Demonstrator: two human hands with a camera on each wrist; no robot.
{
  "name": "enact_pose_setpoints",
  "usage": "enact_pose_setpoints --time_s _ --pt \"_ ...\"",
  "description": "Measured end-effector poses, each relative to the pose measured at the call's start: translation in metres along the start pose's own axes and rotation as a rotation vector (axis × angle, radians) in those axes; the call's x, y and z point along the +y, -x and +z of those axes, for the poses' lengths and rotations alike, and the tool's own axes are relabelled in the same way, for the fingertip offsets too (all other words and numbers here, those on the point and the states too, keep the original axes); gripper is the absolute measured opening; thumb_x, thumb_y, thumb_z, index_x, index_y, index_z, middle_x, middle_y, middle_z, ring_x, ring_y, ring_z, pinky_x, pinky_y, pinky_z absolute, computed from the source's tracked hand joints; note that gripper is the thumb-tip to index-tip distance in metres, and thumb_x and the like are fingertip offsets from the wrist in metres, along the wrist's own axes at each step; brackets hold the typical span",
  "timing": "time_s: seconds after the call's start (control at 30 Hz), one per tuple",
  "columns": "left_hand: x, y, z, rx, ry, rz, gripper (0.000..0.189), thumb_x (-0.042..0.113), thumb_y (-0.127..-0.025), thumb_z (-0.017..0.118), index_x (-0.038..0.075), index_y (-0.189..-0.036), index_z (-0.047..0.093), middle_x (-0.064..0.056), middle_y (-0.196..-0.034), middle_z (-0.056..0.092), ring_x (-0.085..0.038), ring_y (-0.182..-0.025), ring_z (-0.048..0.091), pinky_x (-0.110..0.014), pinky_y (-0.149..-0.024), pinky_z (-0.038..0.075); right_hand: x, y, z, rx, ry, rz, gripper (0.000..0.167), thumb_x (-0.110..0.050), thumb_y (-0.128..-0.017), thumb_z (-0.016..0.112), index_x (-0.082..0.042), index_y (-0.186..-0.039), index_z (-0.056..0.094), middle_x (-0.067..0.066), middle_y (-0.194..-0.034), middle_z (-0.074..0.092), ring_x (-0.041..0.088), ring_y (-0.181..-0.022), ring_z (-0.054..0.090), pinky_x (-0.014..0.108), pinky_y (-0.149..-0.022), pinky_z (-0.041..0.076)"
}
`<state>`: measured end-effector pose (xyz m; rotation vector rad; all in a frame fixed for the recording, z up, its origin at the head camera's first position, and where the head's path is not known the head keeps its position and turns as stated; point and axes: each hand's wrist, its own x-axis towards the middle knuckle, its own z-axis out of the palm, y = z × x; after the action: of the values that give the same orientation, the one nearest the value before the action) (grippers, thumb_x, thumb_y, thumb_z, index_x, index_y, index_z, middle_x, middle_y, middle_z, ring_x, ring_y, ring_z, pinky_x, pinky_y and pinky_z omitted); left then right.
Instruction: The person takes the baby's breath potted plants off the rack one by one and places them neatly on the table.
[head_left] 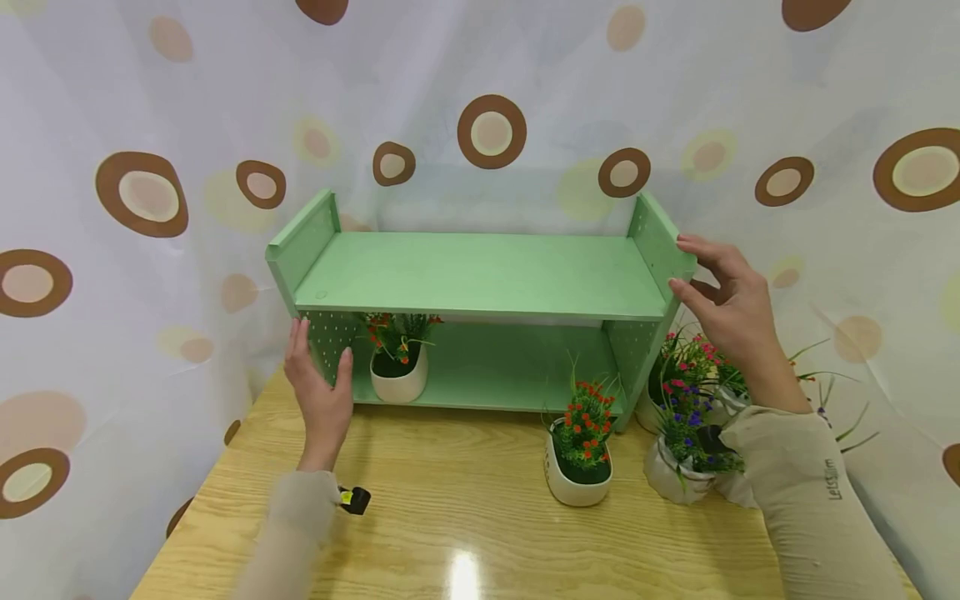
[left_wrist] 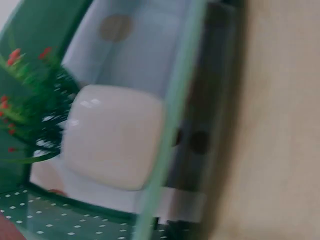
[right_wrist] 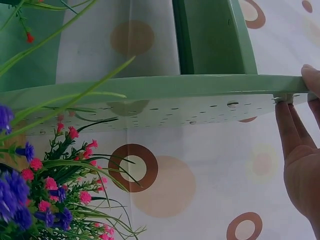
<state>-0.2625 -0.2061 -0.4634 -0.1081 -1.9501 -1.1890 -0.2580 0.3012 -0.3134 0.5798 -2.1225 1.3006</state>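
Note:
A green two-tier shelf with perforated side panels stands against the patterned backdrop. My right hand holds the top front corner of its right side panel; in the right wrist view, the thumb lies over the edge and the fingers reach behind the panel. My left hand is raised at the front of the left side panel, fingers straight and thumb spread; contact with the panel is unclear. On the lower tier, near that hand, sits a white pot of red flowers, whose pot side fills the left wrist view.
Another white pot with orange-red flowers stands on the wooden table before the shelf's right end. Several potted plants, including one with purple flowers and one with pink flowers, crowd beside the right panel under my right forearm.

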Motion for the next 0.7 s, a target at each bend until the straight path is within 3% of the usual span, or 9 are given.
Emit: enact_pose_setpoints --time_s 0.23,0.43,0.57,0.7 --pt "0.001 0.023 0.01 -0.147 0.058 -0.045 0.077 0.014 -0.101 0.067 0.014 -0.165 0.023 -0.016 -0.167 0.025 -0.036 -0.151 0.026 -0.06 -0.12 0.026 0.001 0.001 0.0 0.008 -0.018 -0.007 0.049 0.012 -0.096 0.062 0.002 -0.143 0.057 -0.004 -0.149 0.053 0.007 -0.14 0.05 0.011 -0.098 0.047" --pt "-0.003 0.028 0.016 -0.317 -0.025 -0.132 0.089 0.025 -0.096 0.076 0.013 -0.166 0.022 -0.019 -0.165 0.031 -0.041 -0.152 0.029 -0.062 -0.121 0.025 0.0 0.002 0.001 0.018 -0.023 -0.007 0.047 0.012 -0.097 0.062 0.003 -0.143 0.057 -0.003 -0.148 0.054 0.009 -0.14 0.05 0.011 -0.098 0.047" --pt "-0.007 0.031 0.021 -0.415 -0.076 -0.181 0.104 0.031 -0.09 0.082 0.009 -0.167 0.016 -0.019 -0.168 0.027 -0.041 -0.154 0.026 -0.061 -0.123 0.024 0.0 0.003 0.002 0.02 -0.037 -0.004 0.048 0.013 -0.096 0.062 0.003 -0.143 0.057 -0.002 -0.149 0.053 0.009 -0.14 0.05 0.011 -0.098 0.048" --pt "-0.007 0.033 0.027 -0.447 -0.063 -0.239 0.114 0.035 -0.087 0.085 0.009 -0.167 0.009 -0.018 -0.171 0.02 -0.039 -0.156 0.025 -0.058 -0.122 0.027 -0.001 0.003 0.002 0.017 -0.031 0.0 0.048 0.012 -0.097 0.062 0.002 -0.143 0.057 -0.001 -0.149 0.053 0.009 -0.14 0.05 0.012 -0.098 0.048"
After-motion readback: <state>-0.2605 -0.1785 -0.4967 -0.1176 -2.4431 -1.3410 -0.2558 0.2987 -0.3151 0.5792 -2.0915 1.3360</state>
